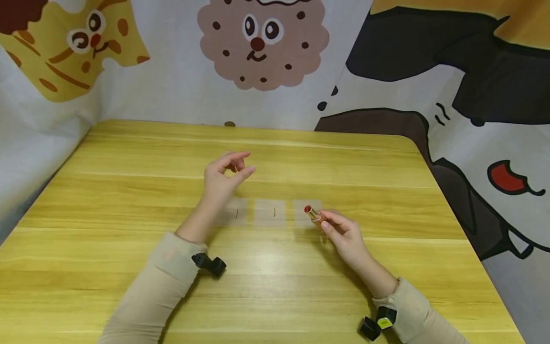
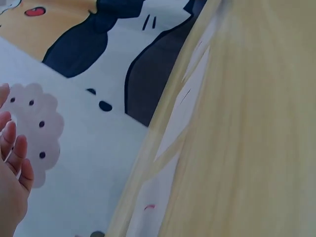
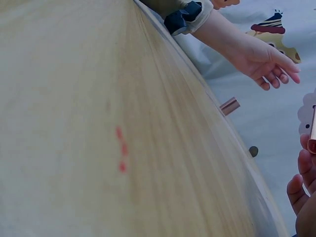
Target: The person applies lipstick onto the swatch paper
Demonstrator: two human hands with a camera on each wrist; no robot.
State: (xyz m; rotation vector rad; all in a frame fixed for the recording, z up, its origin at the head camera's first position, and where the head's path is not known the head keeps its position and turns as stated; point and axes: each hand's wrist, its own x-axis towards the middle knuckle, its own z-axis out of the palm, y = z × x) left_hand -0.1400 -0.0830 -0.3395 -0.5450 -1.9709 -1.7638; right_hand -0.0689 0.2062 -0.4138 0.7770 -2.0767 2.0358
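My right hand grips a gold lipstick tube whose red tip points up and left. It is above the right one of three thin whitish squares on the table; the lipstick partly covers that square. The middle square and the left square each carry a short reddish stroke. My left hand hovers over the left square, thumb and index finger apart, holding nothing. In the right wrist view, a short rose-gold cylinder is near the table edge; its kind is unclear.
The wooden table has a cartoon-printed cloth behind it and along its sides. A dark camera sits on my left wrist, another on my right. Small red spots show on the tabletop in the right wrist view.
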